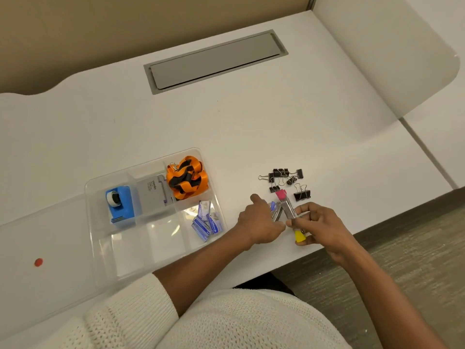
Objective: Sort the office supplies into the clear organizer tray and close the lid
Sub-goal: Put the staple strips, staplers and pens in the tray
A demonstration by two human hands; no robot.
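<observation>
The clear organizer tray (156,258) lies open on the white desk. It holds a blue tape dispenser (120,206), a grey box (153,195), an orange-and-black lanyard (186,178) and several blue staple boxes (206,220). Its clear lid (37,248) lies flat to the left. To the right of the tray, my left hand (260,220) and my right hand (320,222) both grip a bunch of slim clear tubes (286,207) with pink, blue and yellow caps. Several black binder clips (286,178) lie just beyond the hands.
A grey cable hatch (216,60) is set into the desk at the back. A small red dot (38,262) shows under the lid. The desk's front edge runs close behind my right hand, with carpet floor (415,260) below.
</observation>
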